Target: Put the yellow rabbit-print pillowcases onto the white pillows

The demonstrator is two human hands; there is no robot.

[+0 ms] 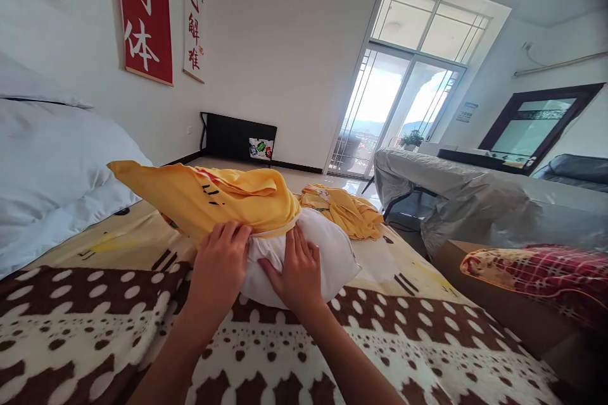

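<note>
Left grip pinching pillowcase, right grip spread on pillow, crosswise, bare end right

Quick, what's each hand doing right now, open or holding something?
Left hand: closed, holding the yellow pillowcase by its edge.
Right hand: open, thumb spread, against the white pillow.

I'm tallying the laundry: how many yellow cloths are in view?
2: one yellow cloth partly over the white pillow, another crumpled cloth behind it on the patterned blanket. Folds may hide more.
</note>
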